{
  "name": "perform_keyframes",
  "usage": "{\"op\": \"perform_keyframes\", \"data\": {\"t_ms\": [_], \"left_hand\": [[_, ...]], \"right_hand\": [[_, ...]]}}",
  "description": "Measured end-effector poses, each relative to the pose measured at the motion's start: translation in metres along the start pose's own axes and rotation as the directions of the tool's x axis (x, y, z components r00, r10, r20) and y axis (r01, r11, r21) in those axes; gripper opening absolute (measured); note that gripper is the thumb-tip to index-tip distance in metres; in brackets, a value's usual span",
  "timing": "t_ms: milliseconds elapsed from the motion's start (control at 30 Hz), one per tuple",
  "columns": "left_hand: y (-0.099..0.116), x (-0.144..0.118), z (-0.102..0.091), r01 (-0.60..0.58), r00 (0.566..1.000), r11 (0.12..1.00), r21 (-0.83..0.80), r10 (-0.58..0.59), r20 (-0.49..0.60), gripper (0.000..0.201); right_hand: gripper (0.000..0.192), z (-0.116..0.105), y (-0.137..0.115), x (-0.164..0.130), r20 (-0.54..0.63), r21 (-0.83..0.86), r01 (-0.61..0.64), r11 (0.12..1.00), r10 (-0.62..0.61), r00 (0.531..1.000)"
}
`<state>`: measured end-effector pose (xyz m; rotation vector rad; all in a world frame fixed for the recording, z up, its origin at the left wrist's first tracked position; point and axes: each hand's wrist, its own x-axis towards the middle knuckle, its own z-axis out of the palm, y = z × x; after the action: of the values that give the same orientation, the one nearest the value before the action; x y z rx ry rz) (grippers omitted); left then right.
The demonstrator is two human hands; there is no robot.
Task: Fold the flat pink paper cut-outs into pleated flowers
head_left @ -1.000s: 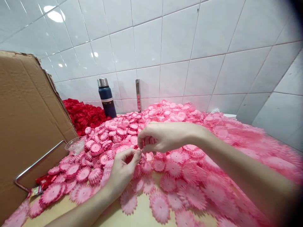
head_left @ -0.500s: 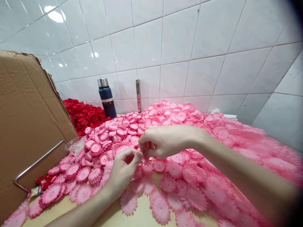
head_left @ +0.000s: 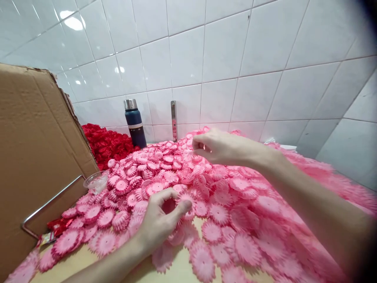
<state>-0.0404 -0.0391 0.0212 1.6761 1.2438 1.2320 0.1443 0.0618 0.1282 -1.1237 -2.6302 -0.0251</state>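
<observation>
My left hand is low over the table, thumb and forefinger curved round the edge of a pink scalloped flower disc. Farther back and to the right, my right hand is raised over the pile, its fingers curled and pinched. Whatever may be between those fingertips is too small to make out. Around and below both hands spreads a heap of pink flower discs, thin and frilly-edged, several with a small hole at the centre. Smaller, thicker pink pieces lie to the left.
A cardboard box stands at the left, near a bent metal rod and a clear plastic cup. Red flower pieces and a blue bottle are at the back, before a tiled wall with a metal strip.
My hands were together at the fingertips and are now apart. The right has moved up and back, away from the left. My left thumb and forefinger have spread somewhat.
</observation>
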Motion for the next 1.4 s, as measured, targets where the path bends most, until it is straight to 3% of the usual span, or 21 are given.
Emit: {"op": "perform_keyframes", "data": {"t_ms": [67,167,233,400,467,533,633,700,767,900,1067,1200,1300,1400], "left_hand": [[0.001,0.0,0.0,-0.028,1.0,1.0,-0.011,0.028,-0.009,0.027],[0.0,0.003,-0.001,-0.015,0.999,0.999,-0.033,0.014,-0.032,0.027],[-0.001,0.004,-0.002,0.015,0.999,0.997,-0.072,-0.019,-0.046,0.027],[-0.003,0.004,-0.003,0.047,0.995,0.989,-0.143,-0.058,-0.076,0.033],[-0.003,0.004,-0.003,0.028,0.996,0.993,-0.113,-0.037,-0.076,0.03],[-0.004,0.004,-0.002,0.001,0.998,0.997,-0.077,-0.006,-0.068,0.023],[-0.006,0.003,-0.002,-0.019,0.998,0.997,-0.07,0.015,-0.056,0.016],[-0.005,0.002,-0.002,-0.019,0.999,0.997,-0.074,0.016,-0.05,0.016],[-0.003,0.001,-0.001,-0.027,0.999,0.997,-0.066,0.025,-0.033,0.017],[0.003,-0.004,0.0,-0.044,0.999,0.998,-0.051,0.045,0.021,0.027],[0.005,-0.009,0.003,-0.046,0.999,0.999,-0.03,0.046,0.02,0.035],[0.002,-0.01,0.004,-0.057,0.998,0.998,-0.022,0.057,0.041,0.035],[0.0,-0.009,0.004,-0.012,0.999,0.998,-0.064,0.015,0.05,0.038],[-0.003,-0.007,0.003,0.022,0.999,0.996,-0.085,-0.017,0.051,0.04]], "right_hand": [[0.013,-0.005,0.011,-0.001,-0.055,0.117,0.01,0.993,-0.004,0.998],[0.022,-0.012,0.016,-0.004,-0.048,0.248,0.0,0.969,0.013,0.999],[0.019,-0.015,0.011,-0.006,-0.057,0.274,-0.017,0.962,0.033,0.998],[0.047,-0.025,-0.015,-0.016,-0.202,0.308,-0.036,0.951,0.102,0.974],[0.041,-0.032,-0.026,-0.02,-0.29,0.295,0.039,0.955,0.051,0.956],[0.022,-0.039,-0.036,-0.021,-0.348,0.273,0.147,0.951,-0.045,0.936],[0.015,-0.041,-0.046,-0.023,-0.337,0.226,0.192,0.955,-0.108,0.935],[0.02,-0.034,-0.049,-0.027,-0.341,0.201,0.172,0.964,-0.096,0.935],[0.039,-0.021,-0.051,-0.036,-0.375,0.22,0.185,0.958,-0.092,0.922],[0.056,0.009,-0.053,-0.062,-0.346,0.376,0.139,0.916,0.0,0.938],[0.047,0.037,-0.059,-0.079,-0.259,0.508,0.059,0.859,0.087,0.962],[0.018,0.053,-0.062,-0.076,-0.143,0.677,0.034,0.736,0.086,0.986],[0.021,0.062,-0.06,-0.073,-0.047,0.779,0.004,0.627,0.052,0.998],[0.018,0.068,-0.055,-0.072,-0.032,0.801,-0.019,0.598,0.073,0.997]]}}
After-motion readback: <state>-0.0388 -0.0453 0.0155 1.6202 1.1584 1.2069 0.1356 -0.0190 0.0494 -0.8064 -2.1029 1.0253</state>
